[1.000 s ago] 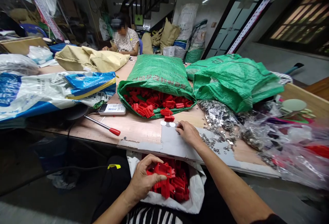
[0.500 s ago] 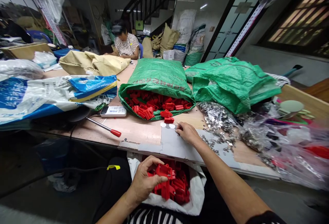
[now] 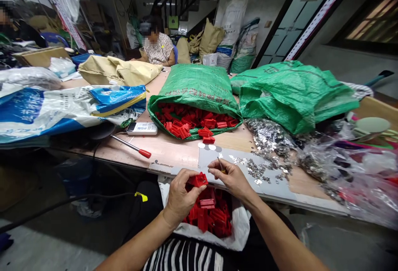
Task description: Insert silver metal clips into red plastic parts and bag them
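Note:
My left hand (image 3: 182,194) is closed, pinching a small red plastic housing (image 3: 199,179) between thumb and fingers above the open white sack (image 3: 242,227). Many similar red housings (image 3: 217,219) fill that sack on my lap. Close by on the right, my right hand (image 3: 231,176) is also closed, with a slim tool (image 3: 221,165), dark at its thin end and yellowish lower down, sticking up from its fingers. Its thumb and forefinger are pinched near the red housing, apart from it; whether a tiny piece is between them I cannot make out. Small metal pieces (image 3: 256,169) lie scattered on the grey sheet (image 3: 207,161).
A green woven sack (image 3: 195,80) spills red housings onto the table. To its right are another green sack (image 3: 295,92) and bags of metal pieces (image 3: 267,134). A phone (image 3: 142,128) and a red-tipped lever (image 3: 144,153) are at left. Another person (image 3: 158,49) sits across the table.
My right hand has drawn back from the grey sheet toward my left hand. My left hand has risen slightly with the red housing. The view has shifted a little.

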Tool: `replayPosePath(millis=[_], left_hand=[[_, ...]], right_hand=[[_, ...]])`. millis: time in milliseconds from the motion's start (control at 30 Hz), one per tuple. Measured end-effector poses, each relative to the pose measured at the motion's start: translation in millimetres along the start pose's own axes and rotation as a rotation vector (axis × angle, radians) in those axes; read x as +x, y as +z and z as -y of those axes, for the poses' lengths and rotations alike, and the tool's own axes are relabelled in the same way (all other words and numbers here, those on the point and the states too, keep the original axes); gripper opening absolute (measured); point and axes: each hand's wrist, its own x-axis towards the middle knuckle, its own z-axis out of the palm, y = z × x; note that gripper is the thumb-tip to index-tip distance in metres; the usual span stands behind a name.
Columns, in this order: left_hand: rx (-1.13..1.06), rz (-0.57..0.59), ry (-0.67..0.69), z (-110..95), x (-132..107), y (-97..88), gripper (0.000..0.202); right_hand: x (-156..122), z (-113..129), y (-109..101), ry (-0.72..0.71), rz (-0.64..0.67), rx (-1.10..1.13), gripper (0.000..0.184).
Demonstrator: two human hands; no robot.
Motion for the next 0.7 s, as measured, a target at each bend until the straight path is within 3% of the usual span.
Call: replayPosePath(millis=[133, 367, 567, 700], left_hand=[[0.039, -0.020, 0.092, -2.7, 0.8, 5.2, 0.022], [0.064, -0.008, 0.168, -4.1, 0.4, 6.6, 0.023], [-0.117, 0.025, -0.093, -4.6, 1.8, 6.9, 0.023], [-0.205, 0.044, -0.169, -0.7, 1.9, 9.5, 0.023]], right_hand=[[-14.3, -6.4, 13.4, 0.013, 0.019, 0.053, 0.024], [-18.9, -18.8, 19.4, -0.013, -0.018, 0.032, 0.026], [-22.5, -12.6, 15.1, 0.074, 0.081, 0.249, 0.041], [-28.3, -12.4, 4.0, 0.086, 0.055, 0.200, 0.042]])
